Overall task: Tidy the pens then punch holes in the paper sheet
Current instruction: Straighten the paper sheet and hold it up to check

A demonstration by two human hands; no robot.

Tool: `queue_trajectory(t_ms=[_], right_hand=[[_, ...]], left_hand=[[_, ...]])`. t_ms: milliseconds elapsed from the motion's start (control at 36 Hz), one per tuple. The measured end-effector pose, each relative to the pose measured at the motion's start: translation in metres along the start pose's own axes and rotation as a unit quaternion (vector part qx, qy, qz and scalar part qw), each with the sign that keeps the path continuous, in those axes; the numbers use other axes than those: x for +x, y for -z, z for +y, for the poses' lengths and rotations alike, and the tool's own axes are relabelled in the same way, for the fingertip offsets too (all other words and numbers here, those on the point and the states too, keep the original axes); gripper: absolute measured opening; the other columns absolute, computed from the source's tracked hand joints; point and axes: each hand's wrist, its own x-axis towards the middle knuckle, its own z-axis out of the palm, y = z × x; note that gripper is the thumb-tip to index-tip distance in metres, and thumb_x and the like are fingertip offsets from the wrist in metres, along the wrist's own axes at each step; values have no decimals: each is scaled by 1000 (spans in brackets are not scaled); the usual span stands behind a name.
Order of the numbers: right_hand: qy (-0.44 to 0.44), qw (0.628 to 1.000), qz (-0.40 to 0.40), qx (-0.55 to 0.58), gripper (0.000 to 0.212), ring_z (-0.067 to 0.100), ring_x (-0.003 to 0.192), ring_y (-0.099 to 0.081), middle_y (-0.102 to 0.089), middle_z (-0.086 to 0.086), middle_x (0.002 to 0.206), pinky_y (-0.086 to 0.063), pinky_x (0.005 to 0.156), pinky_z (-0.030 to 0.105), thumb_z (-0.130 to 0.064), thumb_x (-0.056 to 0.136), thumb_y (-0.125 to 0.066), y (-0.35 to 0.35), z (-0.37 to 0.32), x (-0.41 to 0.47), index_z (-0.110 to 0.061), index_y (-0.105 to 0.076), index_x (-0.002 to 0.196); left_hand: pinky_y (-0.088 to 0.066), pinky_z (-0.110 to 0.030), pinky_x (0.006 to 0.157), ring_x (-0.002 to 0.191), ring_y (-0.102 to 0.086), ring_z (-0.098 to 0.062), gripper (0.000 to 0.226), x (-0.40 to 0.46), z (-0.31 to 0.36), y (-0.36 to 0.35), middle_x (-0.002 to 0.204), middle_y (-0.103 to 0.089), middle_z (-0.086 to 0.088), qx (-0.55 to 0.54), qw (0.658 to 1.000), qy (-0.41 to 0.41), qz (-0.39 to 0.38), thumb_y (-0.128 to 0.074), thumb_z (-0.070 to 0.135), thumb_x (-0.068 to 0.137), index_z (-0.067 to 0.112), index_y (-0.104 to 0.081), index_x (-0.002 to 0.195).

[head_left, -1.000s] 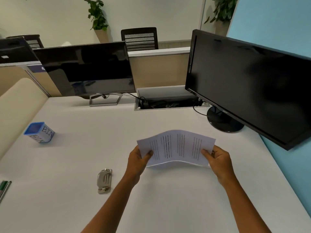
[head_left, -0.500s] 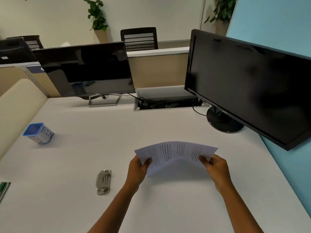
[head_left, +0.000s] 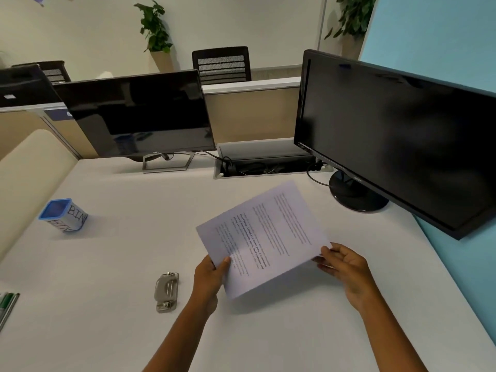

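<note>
A printed white paper sheet (head_left: 264,238) hangs tilted above the middle of the white desk (head_left: 107,331). My left hand (head_left: 210,280) pinches its near left edge, thumb on top. At the sheet's right corner my right hand (head_left: 346,269) holds it with the fingertips. A grey metal hole punch (head_left: 167,291) lies flat on the desk, just left of my left hand. Green pens (head_left: 6,307) poke in at the far left edge. A blue pen cup marked BIN (head_left: 64,214) stands at the left.
Two dark monitors stand at the back, one in the centre (head_left: 139,116) and a larger one on the right (head_left: 397,135) with a round foot (head_left: 357,194). An open cable tray (head_left: 265,163) sits between them. A beige divider (head_left: 29,167) bounds the left side.
The sheet, held bowed and level between both hands, has flattened and turned so that its far corner points away to the right. Both hands shifted a little along its near edge.
</note>
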Motion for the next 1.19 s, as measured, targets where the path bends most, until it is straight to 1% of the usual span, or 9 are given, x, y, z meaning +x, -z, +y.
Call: queue_trajectory(t_ms=[111, 250, 417, 528, 722, 833, 917, 1083, 1194], right_hand=[[-18, 995, -28, 92, 54, 38, 118, -71, -72, 16, 131, -62, 92, 43, -35, 82, -88, -18, 6, -5, -17, -71, 130], [-24, 989, -54, 134, 64, 36, 125, -68, -69, 11, 138, -60, 98, 48, -31, 86, -87, -56, 16, -16, -21, -60, 143], [-9, 993, -55, 100, 46, 28, 121, -71, -72, 5, 134, -62, 91, 48, -29, 94, -77, -101, 29, -35, -32, -63, 138], [-6, 997, -4, 73, 38, 22, 112, -75, -76, -4, 126, -65, 84, 48, -32, 98, -71, -123, 37, -41, -43, -63, 134], [-1, 997, 80, 9, 37, 17, 104, -76, -73, -9, 125, -67, 81, 43, -17, 105, -62, -134, 52, -37, -40, -59, 133], [-9, 994, 107, -19, 33, 18, 103, -75, -73, -5, 122, -66, 81, 42, -13, 106, -59, -134, 59, -36, -32, -60, 133], [-21, 993, 113, -18, 31, 17, 102, -74, -74, -3, 120, -65, 86, 44, -10, 106, -57, -135, 62, -36, -30, -62, 129], [-46, 995, 85, -35, 27, 19, 101, -75, -76, -6, 116, -65, 76, 36, -15, 105, -61, -143, 66, -35, -30, -65, 127], [-56, 995, 63, -59, 25, 15, 98, -75, -76, -12, 112, -61, 62, 23, -17, 104, -64, -154, 68, -38, -35, -67, 122]], left_hand=[[-62, -52, 91, 109, -73, -28, 32, -4, -2, -5, 123, -75, -1, -56, 997, 52, 24, -66, 23, 102, 22, -61, 133], [-64, -40, 74, 107, -72, -27, 34, -16, -6, -15, 122, -75, 0, -107, 990, 84, 31, -68, 22, 101, 27, -59, 132], [-65, -39, 65, 103, -75, -28, 32, -27, -14, -26, 118, -76, 1, -125, 986, 105, 36, -71, 23, 99, 31, -59, 127], [-65, -38, 63, 102, -76, -28, 32, -35, -20, -27, 113, -79, 3, -137, 984, 112, 30, -74, 22, 96, 34, -61, 122], [-67, -40, 68, 102, -76, -28, 42, -45, -29, -13, 114, -77, 1, -89, 989, 122, 4, -80, 16, 90, 34, -60, 123], [-67, -44, 85, 99, -79, -23, 35, -45, -31, 11, 111, -81, 1, -41, 990, 132, -39, -78, 19, 93, 24, -65, 125], [-65, -44, 88, 93, -81, -22, 28, -42, -25, 35, 103, -83, -2, 15, 989, 135, -52, -74, 29, 97, 12, -68, 118], [-61, -34, 62, 70, -78, -21, 15, -27, -13, 93, 93, -80, -9, 113, 991, 39, 51, -71, 25, 99, 11, -70, 106], [-61, -39, 62, 68, -75, -21, 4, -12, -6, 136, 81, -79, 2, 202, 965, -41, 163, -72, 25, 95, 25, -75, 92]])
